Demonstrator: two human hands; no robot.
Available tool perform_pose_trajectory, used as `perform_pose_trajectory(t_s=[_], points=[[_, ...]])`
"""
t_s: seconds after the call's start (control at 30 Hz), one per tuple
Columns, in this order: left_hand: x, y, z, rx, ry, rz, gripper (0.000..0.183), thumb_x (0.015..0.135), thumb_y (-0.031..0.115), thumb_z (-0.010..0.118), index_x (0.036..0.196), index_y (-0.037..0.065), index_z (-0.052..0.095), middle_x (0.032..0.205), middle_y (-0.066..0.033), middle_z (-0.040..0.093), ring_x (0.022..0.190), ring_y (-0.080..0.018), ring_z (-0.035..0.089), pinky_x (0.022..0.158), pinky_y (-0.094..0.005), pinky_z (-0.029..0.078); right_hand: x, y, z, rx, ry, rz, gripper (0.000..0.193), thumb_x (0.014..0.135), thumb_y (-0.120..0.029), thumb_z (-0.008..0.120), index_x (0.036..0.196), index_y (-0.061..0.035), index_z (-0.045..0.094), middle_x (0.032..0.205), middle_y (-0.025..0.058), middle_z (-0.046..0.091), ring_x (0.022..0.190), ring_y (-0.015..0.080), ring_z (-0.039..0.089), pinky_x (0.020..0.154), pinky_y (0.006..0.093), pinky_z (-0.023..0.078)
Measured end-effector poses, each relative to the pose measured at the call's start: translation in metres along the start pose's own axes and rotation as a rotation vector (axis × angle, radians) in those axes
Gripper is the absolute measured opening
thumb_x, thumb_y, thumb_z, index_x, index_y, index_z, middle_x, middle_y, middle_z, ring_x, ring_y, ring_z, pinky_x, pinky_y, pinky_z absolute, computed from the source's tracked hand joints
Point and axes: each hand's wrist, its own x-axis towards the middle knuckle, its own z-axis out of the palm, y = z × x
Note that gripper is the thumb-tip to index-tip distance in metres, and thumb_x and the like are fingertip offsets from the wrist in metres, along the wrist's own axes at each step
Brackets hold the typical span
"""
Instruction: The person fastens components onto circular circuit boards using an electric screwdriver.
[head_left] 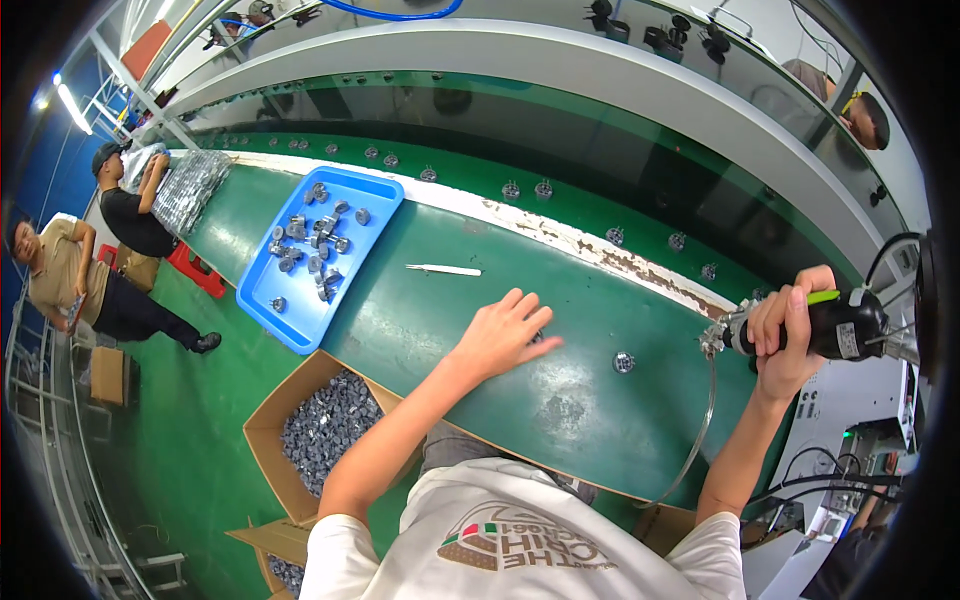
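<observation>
My right hand [785,335] is wrapped round a black power screwdriver [845,325] with a green lever on top. A metal nose [718,336] on its left end joins a clear hose [708,420] that hangs down. Over the green worktop [480,370], my left hand [510,335] has its fingers spread. A small dark round part [537,337] shows between its thumb and forefinger, mostly hidden; I see no firm grip on it. Between my hands, a round metal-and-black part [624,362] lies on the worktop. White tweezers [444,270] rest beyond my left hand.
A blue tray [300,338] with several grey-black parts stands at the left. Below it, a cardboard box [270,430] holds many small grey pieces. Past a worn white rail [590,255], a green belt [470,180] carries spaced round parts. Two people are at the far left.
</observation>
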Motion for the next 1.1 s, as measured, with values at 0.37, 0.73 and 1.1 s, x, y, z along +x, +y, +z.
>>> perform_pose_trajectory(t_s=[0.37, 0.73, 1.1], points=[[0.043, 0.079, 0.04, -0.14, -0.037, 0.255, 0.049, 0.09, 0.052, 0.07, 0.121, 0.015, 0.064, 0.085, -0.0042, 0.063, 0.09, -0.023, 0.061, 0.057, -0.0361, 0.055, -0.001, 0.004, -0.004, 0.002, -0.002, 0.01, 0.012, 0.104, -0.012, 0.052, 0.101, -0.0063, 0.042, 0.054, -0.003, 0.036, 0.041, 0.0051, 0.032, 0.042, 0.0228, 0.032], [0.015, 0.019, -0.023, -0.246, 0.238, -0.089, 0.021, 0.085, 0.032, 0.075, 0.094, 0.014, 0.068, 0.078, -0.0064, 0.063, 0.077, -0.0265, 0.064, 0.062, -0.0423, 0.055, 0.002, 0.018, -0.019, 0.01, -0.023, 0.009, 0.012, 0.106, -0.011, 0.05, 0.1, -0.003, 0.043, 0.053, -0.0017, 0.037, 0.04, 0.0058, 0.031, 0.042, 0.0218, 0.031], [-0.09, -0.171, -0.13, 0.524, 0.317, -0.735, 0.053, 0.09, 0.042, 0.074, 0.133, 0.014, 0.068, 0.127, -0.021, 0.06, 0.116, -0.0413, 0.054, 0.099, -0.0523, 0.047, 0.002, 0.016, -0.067, -0.125, 0.016, 0.116, 0.021, 0.107, -0.021, 0.052, 0.093, -0.005, 0.047, 0.059, 0.0004, 0.041, 0.044, 0.0084, 0.036, 0.047, 0.0252, 0.036]])
